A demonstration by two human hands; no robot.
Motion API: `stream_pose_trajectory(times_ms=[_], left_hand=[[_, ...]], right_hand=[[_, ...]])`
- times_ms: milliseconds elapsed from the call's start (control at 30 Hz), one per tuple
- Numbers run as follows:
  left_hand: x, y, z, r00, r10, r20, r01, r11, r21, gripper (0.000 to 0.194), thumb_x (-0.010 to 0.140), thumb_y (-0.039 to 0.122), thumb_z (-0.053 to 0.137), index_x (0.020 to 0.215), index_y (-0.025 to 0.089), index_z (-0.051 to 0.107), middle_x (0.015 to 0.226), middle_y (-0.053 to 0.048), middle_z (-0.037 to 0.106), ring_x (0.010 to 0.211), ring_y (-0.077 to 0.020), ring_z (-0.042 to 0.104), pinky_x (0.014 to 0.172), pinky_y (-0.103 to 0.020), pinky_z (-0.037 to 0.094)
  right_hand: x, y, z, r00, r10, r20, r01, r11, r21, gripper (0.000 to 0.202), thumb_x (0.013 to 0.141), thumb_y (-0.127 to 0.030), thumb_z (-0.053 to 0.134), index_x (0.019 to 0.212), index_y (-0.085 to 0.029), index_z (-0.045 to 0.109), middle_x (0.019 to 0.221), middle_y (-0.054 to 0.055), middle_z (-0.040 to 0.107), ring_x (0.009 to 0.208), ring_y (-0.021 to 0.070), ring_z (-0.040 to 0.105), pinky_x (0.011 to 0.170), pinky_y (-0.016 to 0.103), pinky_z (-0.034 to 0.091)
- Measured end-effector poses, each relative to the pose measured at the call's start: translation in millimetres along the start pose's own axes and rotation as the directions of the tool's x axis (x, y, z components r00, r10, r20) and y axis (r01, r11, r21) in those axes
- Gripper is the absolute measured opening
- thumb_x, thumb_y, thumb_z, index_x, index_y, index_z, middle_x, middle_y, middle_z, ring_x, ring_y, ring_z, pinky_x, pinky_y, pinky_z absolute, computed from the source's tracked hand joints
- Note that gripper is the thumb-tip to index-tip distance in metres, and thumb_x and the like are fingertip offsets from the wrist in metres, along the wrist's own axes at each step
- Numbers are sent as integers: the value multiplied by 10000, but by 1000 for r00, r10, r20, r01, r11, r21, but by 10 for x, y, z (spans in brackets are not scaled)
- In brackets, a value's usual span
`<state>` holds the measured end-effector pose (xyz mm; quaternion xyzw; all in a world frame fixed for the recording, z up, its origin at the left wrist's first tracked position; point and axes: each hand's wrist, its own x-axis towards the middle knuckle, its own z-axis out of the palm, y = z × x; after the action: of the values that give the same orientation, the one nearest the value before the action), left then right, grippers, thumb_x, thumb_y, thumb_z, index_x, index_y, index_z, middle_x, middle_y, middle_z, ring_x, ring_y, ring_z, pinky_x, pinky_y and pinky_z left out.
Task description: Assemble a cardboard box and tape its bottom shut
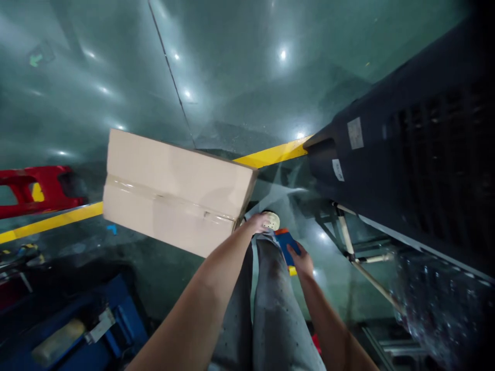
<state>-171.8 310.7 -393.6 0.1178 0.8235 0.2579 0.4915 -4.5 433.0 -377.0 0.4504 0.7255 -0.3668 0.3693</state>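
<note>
A large brown cardboard box (174, 190) lies at the left of centre, with clear tape along the seam of its upper face. My left hand (260, 223) is beside the box's near right corner, above a light-coloured shoe (271, 220). Its fingers look closed together; what they hold, if anything, is too small to make out. My right hand (302, 259) grips a flat blue object with an orange edge (286, 246), just right of my legs. The underside of that object is hidden from view.
A big dark plastic bin (367, 154) stands at the right, above a pipe frame (344, 232). Clear plastic wrap (436, 304) is at lower right. A red plastic piece (42, 190) and blue equipment (88, 330) are at left. A yellow line (278, 153) crosses the floor.
</note>
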Motion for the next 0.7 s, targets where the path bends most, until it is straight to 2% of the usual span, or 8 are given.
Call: stream_pose_trajectory(times_ms=[100,167,300,400,467,533,633,700], left_hand=[[-198,123,-260,979,85,-186,-75,995,58,336,877,315,429,1177,175,484,1183,-86,549,1037,-195,548,884,-420,457],[-460,16,-496,932,129,-338,-87,987,136,394,907,273,325,1293,208,369,1342,-95,430,1220,-196,413,1017,-420,349],[-942,-687,-947,823,115,-557,27,970,242,524,903,258,215,1372,30,163,1447,-233,201,1364,-289,105,1080,-559,112],[-1118,-1347,-1228,857,186,-480,-20,944,330,469,864,309,349,1247,53,436,1323,-218,445,1308,-305,289,1073,-530,178],[-1187,-1713,-1438,886,249,-390,-92,920,380,381,834,338,421,1127,145,570,1240,-133,558,1256,-258,391,1096,-460,185],[-1251,-2014,-1698,892,268,-365,-107,907,407,367,838,350,426,1142,206,571,1280,-75,535,1266,-222,381,1118,-431,121],[-1351,-2415,-2181,867,185,-462,16,918,396,435,856,351,398,1271,233,456,1381,-53,420,1315,-208,295,1125,-421,72],[-1398,-2678,-2539,800,50,-598,184,928,324,502,874,357,345,1342,173,346,1435,-109,313,1345,-254,211,1108,-490,82]], right_hand=[[-120,-279,6,987,3,-163,10,997,82,401,870,-443,441,1077,-112,531,856,57,629,688,129,596,643,300,498],[-388,-665,101,956,-77,-283,117,985,126,471,889,-454,370,1194,-107,463,978,96,632,794,164,612,683,298,487],[-1056,-1574,474,810,-432,-397,476,879,14,563,885,-448,359,1375,-187,266,1222,81,528,980,184,548,785,279,438],[-1204,-2057,854,649,-706,-283,690,703,-171,474,870,-377,436,1332,-305,361,976,18,628,831,168,532,782,289,400],[-1133,-2207,1104,581,-785,-215,735,619,-276,451,872,-300,437,1317,-341,377,827,12,618,772,174,495,756,306,374],[-1040,-2245,1319,560,-805,-196,719,590,-368,482,864,-215,423,1327,-331,362,780,28,588,751,188,457,718,325,348],[-977,-2206,1532,560,-798,-225,658,593,-464,505,845,-165,415,1335,-278,366,773,51,560,736,203,411,686,343,314],[-974,-2171,1608,565,-785,-252,620,606,-498,491,849,-203,428,1333,-258,374,761,54,550,726,204,393,684,347,302]])
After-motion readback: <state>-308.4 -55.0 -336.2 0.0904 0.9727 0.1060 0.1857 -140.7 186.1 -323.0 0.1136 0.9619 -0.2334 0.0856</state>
